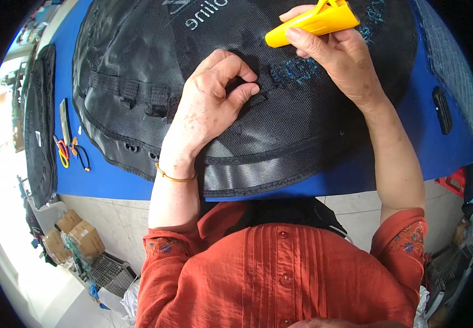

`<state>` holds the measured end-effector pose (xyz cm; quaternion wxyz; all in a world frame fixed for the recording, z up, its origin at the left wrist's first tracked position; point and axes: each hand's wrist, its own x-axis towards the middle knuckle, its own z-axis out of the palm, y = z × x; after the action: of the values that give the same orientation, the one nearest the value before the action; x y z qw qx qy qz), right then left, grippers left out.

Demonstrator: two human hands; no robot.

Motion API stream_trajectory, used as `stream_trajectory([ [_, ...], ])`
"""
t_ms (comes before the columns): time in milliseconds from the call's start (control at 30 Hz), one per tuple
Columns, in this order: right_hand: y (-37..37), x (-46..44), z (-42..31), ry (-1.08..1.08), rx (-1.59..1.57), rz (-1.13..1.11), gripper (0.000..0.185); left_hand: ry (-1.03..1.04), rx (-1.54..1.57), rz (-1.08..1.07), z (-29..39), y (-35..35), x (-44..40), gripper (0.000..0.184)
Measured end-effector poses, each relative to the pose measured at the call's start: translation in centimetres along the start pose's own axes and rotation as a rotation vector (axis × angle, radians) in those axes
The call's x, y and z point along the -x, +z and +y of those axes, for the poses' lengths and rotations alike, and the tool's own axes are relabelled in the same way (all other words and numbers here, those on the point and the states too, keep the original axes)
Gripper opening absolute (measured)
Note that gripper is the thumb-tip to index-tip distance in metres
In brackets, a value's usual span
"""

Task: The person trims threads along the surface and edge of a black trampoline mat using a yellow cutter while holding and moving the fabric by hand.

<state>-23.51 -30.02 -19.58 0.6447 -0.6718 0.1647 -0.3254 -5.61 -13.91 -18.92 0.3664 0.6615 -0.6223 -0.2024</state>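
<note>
A large black mesh-fabric piece (280,126) with pale lettering and webbing loops spreads over the blue table. My left hand (214,93) rests on it, thumb and forefinger pinched close to a webbing strap (266,82); whatever lies between the fingertips is too small to make out. Above the fabric at the upper right, my right hand (346,60) is closed around a yellow plastic tool (313,24) with a narrow rounded end pointing left. Its exact kind is unclear. Teal thread scraps (296,70) cling to the cloth below the tool.
Scissors (62,152) with red and yellow handles lie on the blue table (97,164) at left, beside a flat strip (64,121) and a short black cord (83,157). A black object (441,110) lies at right. Cardboard boxes (83,238) stand on the floor, lower left.
</note>
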Motion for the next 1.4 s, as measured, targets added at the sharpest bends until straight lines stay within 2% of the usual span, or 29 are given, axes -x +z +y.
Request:
stream_trajectory([
  [33,-0.5,0.0,0.4,-0.001,0.000,0.001,0.025,-0.002,0.016,0.016,0.0,0.1,0.0,0.019],
  [67,-1.3,0.1,1.1,-0.017,0.149,-0.034,0.028,0.001,0.015,0.014,0.2,0.1,-0.1,0.019],
  [100,-1.6,0.0,1.1,-0.032,0.298,-0.067,0.031,-0.057,0.001,0.024,0.6,0.1,0.0,0.021],
  [133,-1.7,0.1,1.1,-0.032,0.298,-0.062,0.031,-0.114,-0.013,0.033,0.9,0.2,0.0,0.024],
  [233,-1.4,-0.3,-0.6,0.075,0.241,-0.077,0.028,-0.061,-0.108,0.121,0.9,1.0,0.0,0.030],
  [300,-0.9,-0.6,-2.7,0.332,-0.004,-0.050,0.024,-0.003,-0.221,0.133,0.7,1.1,0.1,0.033],
  [333,-1.0,-0.7,-2.7,0.329,-0.007,-0.046,0.024,0.052,-0.333,0.148,0.7,1.1,0.2,0.036],
  [400,-1.4,-0.8,-2.4,0.364,-0.073,-0.048,0.024,0.028,-0.342,0.139,0.7,1.0,0.2,0.038],
  [500,-1.5,-1.0,-2.2,0.287,0.044,-0.078,0.025,0.018,-0.351,0.140,0.7,1.1,0.0,0.040],
  [533,-2.0,-0.5,-0.7,0.139,0.308,-0.084,0.030,0.036,-0.352,0.146,0.6,1.2,-0.1,0.040],
  [667,-2.4,0.0,0.4,0.069,0.385,-0.075,0.037,0.074,-0.432,0.138,0.6,1.2,-0.1,0.040],
  [733,-2.7,0.1,1.1,-0.241,0.618,-0.142,0.035,0.021,-0.426,0.117,0.9,1.0,-0.3,0.039],
  [933,-1.1,-0.3,-2.4,-0.037,0.351,-0.049,0.018,-0.086,-0.321,0.060,1.1,0.5,-0.6,0.034],
  [1033,-1.2,-0.3,-3.2,0.028,0.317,-0.051,0.016,-0.074,-0.272,0.058,0.9,0.4,-0.7,0.029],
  [1133,-1.5,-0.3,-3.2,-0.039,0.336,-0.134,0.012,-0.078,-0.253,0.041,0.7,0.4,-0.7,0.025],
  [1167,-1.9,-0.1,-2.8,-0.040,0.336,-0.135,0.012,-0.078,-0.253,0.041,0.7,0.4,-0.7,0.025],
  [1233,-2.1,0.0,-2.1,-0.030,0.423,-0.252,0.027,-0.088,-0.221,0.063,0.8,0.5,-0.8,0.024],
  [1400,-2.2,0.3,-1.8,0.000,0.415,-0.323,0.022,-0.105,-0.187,0.045,0.6,0.4,-0.8,0.024],
])
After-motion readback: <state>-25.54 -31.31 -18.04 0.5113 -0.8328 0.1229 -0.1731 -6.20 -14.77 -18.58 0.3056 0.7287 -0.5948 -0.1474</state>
